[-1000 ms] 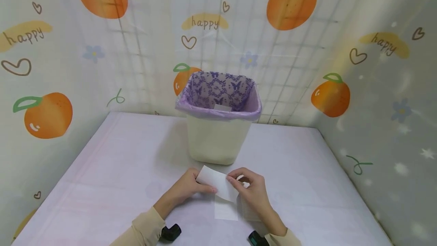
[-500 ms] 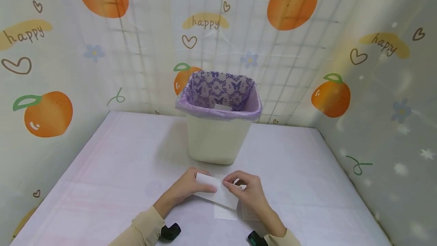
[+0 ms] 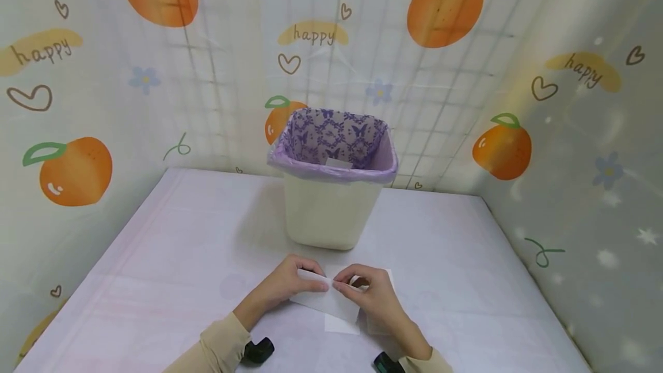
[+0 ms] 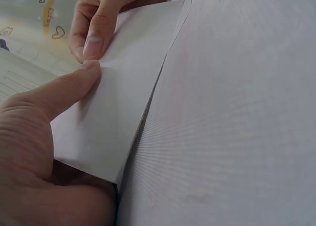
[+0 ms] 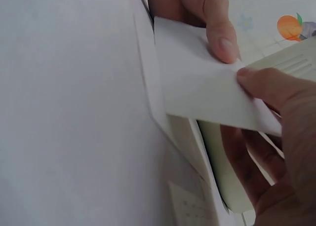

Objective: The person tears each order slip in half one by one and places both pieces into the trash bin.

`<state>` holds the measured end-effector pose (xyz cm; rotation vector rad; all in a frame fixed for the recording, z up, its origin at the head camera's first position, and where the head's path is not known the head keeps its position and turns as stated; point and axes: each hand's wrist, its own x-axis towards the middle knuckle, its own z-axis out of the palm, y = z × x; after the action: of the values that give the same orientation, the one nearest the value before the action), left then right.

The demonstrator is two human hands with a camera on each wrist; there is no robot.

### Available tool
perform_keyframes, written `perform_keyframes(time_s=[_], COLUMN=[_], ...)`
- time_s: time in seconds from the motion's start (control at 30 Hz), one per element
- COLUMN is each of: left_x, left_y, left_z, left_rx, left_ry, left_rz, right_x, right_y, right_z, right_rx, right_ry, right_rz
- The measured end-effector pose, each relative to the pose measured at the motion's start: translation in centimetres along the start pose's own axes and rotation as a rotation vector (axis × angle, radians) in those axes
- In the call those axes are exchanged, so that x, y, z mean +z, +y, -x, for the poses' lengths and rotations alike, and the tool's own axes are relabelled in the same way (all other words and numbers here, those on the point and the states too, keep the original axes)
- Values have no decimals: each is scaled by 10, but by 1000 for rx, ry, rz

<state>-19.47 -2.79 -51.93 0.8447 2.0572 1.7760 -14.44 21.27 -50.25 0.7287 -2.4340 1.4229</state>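
A small white sheet of paper (image 3: 326, 303) is held between both hands, low over the table. My left hand (image 3: 291, 281) pinches it at the upper left, thumb on the near face. At the top edge my right hand (image 3: 375, 295) pinches it between thumb and fingers. Both thumb tips almost meet in the left wrist view, where the paper (image 4: 133, 83) looks flat and whole. Beneath the hands lie a white slip (image 3: 342, 325) and another slip (image 3: 377, 327), partly covered by my right hand. In the right wrist view one slip (image 5: 190, 206) carries faint printed marks.
A cream waste bin (image 3: 331, 212) stands just beyond the hands, lined with a purple patterned bag (image 3: 331, 174). A white piece (image 3: 339, 163) shows inside it. Patterned curtains (image 3: 233, 73) enclose the white-covered table (image 3: 181, 246) at the back and sides.
The paper has tilted and its top edge has come down. My right hand has shifted left and slightly down, bringing its fingertips close to my left thumb. The bin has not moved.
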Motion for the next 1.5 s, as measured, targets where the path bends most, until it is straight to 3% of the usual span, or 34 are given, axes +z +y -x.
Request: perform_keyframes(time_s=[0.3, 0.43, 0.57, 0.73, 0.9, 1.07, 1.27, 1.5], left_x=[6, 9, 8, 4, -2, -10, -16, -17], left_y=[-4, 3, 15, 34, 56, 83, 116, 155], left_z=[-4, -3, -5, -8, -10, -14, -19, -20], left_rx=[9, -19, -2, 48, 60, 84, 161, 215], left_ry=[54, 87, 101, 99, 83, 83, 97, 118], left_rz=[31, 52, 30, -48, -62, -91, -130, -163], right_x=[-3, -7, -13, -22, -30, -41, -56, -78], right_y=[0, -7, -16, -29, -42, -58, -83, -111], right_z=[0, -4, -9, -17, -29, -41, -55, -69], right_rx=[70, 78, 92, 76, 45, 11, -29, -52], right_ry=[-19, -16, -21, -33, -38, -26, -11, -14], right_rz=[1, 15, 37, 55, 62, 86, 91, 63])
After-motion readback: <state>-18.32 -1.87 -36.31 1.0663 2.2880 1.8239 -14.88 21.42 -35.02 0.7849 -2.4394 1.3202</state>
